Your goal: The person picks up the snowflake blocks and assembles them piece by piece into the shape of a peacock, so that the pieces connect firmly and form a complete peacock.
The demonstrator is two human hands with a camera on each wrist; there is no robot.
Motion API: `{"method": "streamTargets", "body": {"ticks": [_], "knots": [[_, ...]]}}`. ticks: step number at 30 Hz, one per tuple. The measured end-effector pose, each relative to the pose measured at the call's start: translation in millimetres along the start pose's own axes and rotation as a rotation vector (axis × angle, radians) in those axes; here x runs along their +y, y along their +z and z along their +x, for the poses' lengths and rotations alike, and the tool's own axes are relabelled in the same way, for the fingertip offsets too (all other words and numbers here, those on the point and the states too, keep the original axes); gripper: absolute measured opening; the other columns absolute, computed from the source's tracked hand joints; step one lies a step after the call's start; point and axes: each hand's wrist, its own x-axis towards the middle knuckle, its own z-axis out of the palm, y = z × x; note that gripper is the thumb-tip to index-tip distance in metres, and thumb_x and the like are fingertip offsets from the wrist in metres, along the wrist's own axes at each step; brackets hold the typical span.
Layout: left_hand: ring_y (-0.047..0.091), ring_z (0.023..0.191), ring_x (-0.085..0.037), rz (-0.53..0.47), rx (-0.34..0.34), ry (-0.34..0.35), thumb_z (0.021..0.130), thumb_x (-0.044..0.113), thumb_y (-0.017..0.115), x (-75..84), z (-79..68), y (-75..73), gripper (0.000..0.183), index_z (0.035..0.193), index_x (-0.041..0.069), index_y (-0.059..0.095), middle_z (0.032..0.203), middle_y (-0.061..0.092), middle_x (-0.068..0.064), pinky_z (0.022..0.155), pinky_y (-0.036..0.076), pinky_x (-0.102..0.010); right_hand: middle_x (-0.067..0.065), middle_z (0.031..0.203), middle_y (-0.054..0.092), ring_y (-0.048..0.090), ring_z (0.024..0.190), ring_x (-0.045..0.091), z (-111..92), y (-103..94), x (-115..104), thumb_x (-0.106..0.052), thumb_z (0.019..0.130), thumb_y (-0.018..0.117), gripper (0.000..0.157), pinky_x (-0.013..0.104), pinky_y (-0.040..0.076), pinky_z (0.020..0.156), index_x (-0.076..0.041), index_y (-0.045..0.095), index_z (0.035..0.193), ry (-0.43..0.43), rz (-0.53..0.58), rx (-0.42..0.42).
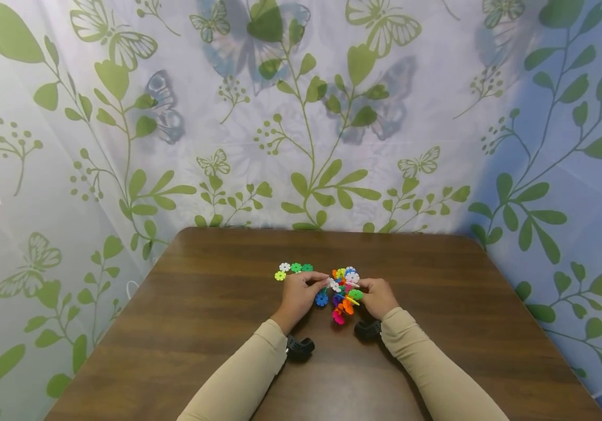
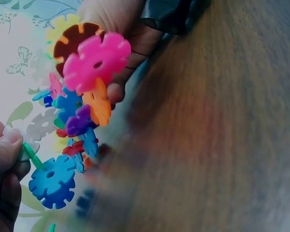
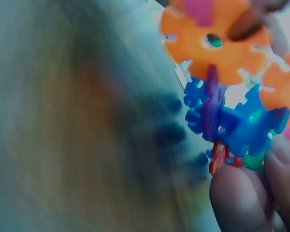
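My right hand (image 1: 380, 297) grips a colorful cluster of interlocked flower-shaped plastic discs, held above the table. In the left wrist view, a pink disc (image 2: 79, 70), an orange disc (image 2: 100, 107) and a purple disc (image 2: 78, 123) stand out on it. Thumb and fingertips of my left hand (image 1: 296, 298) pinch a white disc (image 2: 30, 150) at the cluster's left side. Below that, a green disc seen edge-on (image 2: 33, 155) and a blue disc (image 2: 50, 186) hang. Whether the pinched white disc joins the cluster, I cannot tell.
Loose discs lie on the brown wooden table (image 1: 227, 304) beyond my left hand: a white one (image 1: 284, 267), green ones (image 1: 296, 267) and a yellow-green one (image 1: 280, 275). Black wrist devices (image 1: 300, 349) sit under both wrists. A leaf-patterned curtain (image 1: 259, 193) hangs behind the table.
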Motion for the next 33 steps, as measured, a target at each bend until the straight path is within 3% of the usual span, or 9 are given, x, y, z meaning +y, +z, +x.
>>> {"method": "streamTargets", "body": {"ticks": [4, 11, 16, 22, 28, 33], "knots": [[0.071, 0.085, -0.008, 0.004, 0.005, 0.011, 0.091, 0.012, 0.085, 1.1, 0.7, 0.9, 0.012, 0.101, 0.005, 0.085, 0.092, 0.078, 0.008, 0.076, 0.06, -0.028, 0.011, 0.09, 0.076, 0.067, 0.082, 0.027, -1.3, 1.0, -1.1, 0.004, 0.088, 0.08, 0.007, 0.048, 0.057, 0.08, 0.003, 0.08, 0.094, -0.027, -0.005, 0.007], [0.071, 0.089, -0.007, 0.029, -0.011, 0.01, 0.092, 0.016, 0.085, 0.3, 0.6, 2.2, 0.015, 0.104, 0.007, 0.085, 0.095, 0.078, 0.009, 0.08, 0.059, -0.028, 0.013, 0.093, 0.076, 0.068, 0.084, 0.03, -1.4, -2.4, -0.2, 0.007, 0.087, 0.078, 0.01, 0.052, 0.057, 0.085, 0.003, 0.08, 0.096, -0.002, 0.016, 0.016], [0.072, 0.094, -0.008, 0.027, -0.036, 0.043, 0.095, 0.017, 0.081, -1.0, -2.3, 3.2, 0.018, 0.109, 0.006, 0.083, 0.101, 0.078, 0.006, 0.084, 0.059, -0.028, 0.013, 0.094, 0.076, 0.068, 0.087, 0.029, -1.2, -5.8, 3.2, 0.006, 0.088, 0.08, 0.009, 0.049, 0.058, 0.086, 0.003, 0.079, 0.097, 0.014, 0.052, 0.01], [0.073, 0.099, -0.014, -0.115, -0.063, 0.056, 0.1, 0.01, 0.075, -4.4, -2.4, 4.0, 0.023, 0.121, -0.001, 0.077, 0.113, 0.077, -0.007, 0.086, 0.059, -0.031, 0.008, 0.09, 0.075, 0.066, 0.083, 0.027, -0.4, -11.2, 5.8, 0.004, 0.089, 0.081, 0.005, 0.044, 0.056, 0.081, 0.0, 0.078, 0.09, 0.019, 0.055, -0.008], [0.072, 0.1, -0.025, -0.207, 0.028, -0.005, 0.103, 0.012, 0.072, -9.5, -0.7, -1.3, 0.019, 0.12, 0.006, 0.077, 0.111, 0.077, -0.009, 0.085, 0.058, -0.033, 0.015, 0.096, 0.075, 0.068, 0.088, 0.033, -0.4, -18.1, 13.0, 0.007, 0.088, 0.079, 0.008, 0.053, 0.057, 0.086, 0.004, 0.078, 0.096, 0.03, 0.046, 0.012], [0.071, 0.102, -0.039, -0.254, 0.071, -0.035, 0.103, 0.007, 0.071, -11.3, 0.2, -7.0, 0.016, 0.117, 0.005, 0.078, 0.106, 0.078, -0.009, 0.081, 0.056, -0.028, 0.018, 0.097, 0.075, 0.068, 0.09, 0.034, -1.1, -25.5, 22.2, 0.01, 0.087, 0.077, 0.011, 0.054, 0.057, 0.086, 0.007, 0.077, 0.098, 0.034, 0.03, -0.012]]}}
